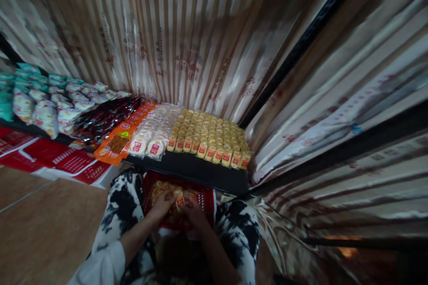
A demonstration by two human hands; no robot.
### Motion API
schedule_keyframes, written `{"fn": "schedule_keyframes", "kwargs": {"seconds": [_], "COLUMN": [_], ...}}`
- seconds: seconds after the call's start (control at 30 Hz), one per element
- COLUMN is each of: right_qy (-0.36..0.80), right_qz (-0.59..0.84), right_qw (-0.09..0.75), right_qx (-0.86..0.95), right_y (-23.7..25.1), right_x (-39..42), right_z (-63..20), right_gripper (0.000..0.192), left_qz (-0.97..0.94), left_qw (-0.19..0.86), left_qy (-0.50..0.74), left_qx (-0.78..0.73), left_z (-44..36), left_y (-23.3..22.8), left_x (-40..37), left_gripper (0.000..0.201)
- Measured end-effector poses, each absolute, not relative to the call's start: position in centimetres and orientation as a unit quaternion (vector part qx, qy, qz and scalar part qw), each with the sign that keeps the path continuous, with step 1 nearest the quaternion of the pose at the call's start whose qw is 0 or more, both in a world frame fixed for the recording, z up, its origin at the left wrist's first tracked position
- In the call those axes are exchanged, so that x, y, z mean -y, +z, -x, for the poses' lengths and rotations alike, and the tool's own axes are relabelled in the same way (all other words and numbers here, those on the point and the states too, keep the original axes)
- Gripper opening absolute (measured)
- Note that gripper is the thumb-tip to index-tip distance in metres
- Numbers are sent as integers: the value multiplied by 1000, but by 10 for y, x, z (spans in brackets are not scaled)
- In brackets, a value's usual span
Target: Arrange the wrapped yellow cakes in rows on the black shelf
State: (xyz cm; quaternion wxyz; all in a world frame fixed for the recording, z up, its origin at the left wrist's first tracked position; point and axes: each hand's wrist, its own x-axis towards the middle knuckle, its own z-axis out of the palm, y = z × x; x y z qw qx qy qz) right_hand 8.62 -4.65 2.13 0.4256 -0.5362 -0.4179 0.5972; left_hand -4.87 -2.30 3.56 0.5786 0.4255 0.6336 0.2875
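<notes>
Holding: both hands, left hand and right hand, fingers pinched on one small yellow wrapped snack packet.
Beneath: red plastic basket on lap.
12 o'clock: black display shelf, rows of yellow packets.

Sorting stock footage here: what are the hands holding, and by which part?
Both the left hand and right hand pinch one small yellow snack packet by its sides; exact grip unclear.

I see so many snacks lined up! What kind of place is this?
Probably a small snack stall or shop. Rows of yellow packets and white round packets fill a dark display tray, and both hands, left hand and right hand, hold more over a red basket.
</notes>
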Motion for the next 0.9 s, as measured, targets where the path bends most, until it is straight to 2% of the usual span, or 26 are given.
{"fn": "schedule_keyframes", "kwargs": {"seconds": [0.13, 0.4, 0.53, 0.77, 0.9], "right_qy": [608, 400, 330, 335, 332], "right_qz": [508, 580, 615, 614, 617], "right_qw": [457, 452, 447, 465, 459], "right_qx": [405, 547, 560, 543, 546], "right_y": [36, 82, 99, 107, 104], "right_x": [45, 25, 6, -32, -54], "right_z": [-88, -108, -111, -86, -68], "right_gripper": [41, 25, 25, 28, 27], "left_qz": [-464, -591, -590, -607, -639], "left_qw": [547, 459, 429, 277, 248], "left_qy": [352, 335, 369, 460, 454], "left_qx": [-601, -573, -576, -586, -570], "left_z": [43, 30, 22, 25, 37], "left_y": [54, 115, 133, 141, 130], "left_x": [27, 5, -10, -16, -23], "left_gripper": [36, 37, 41, 26, 33]}}
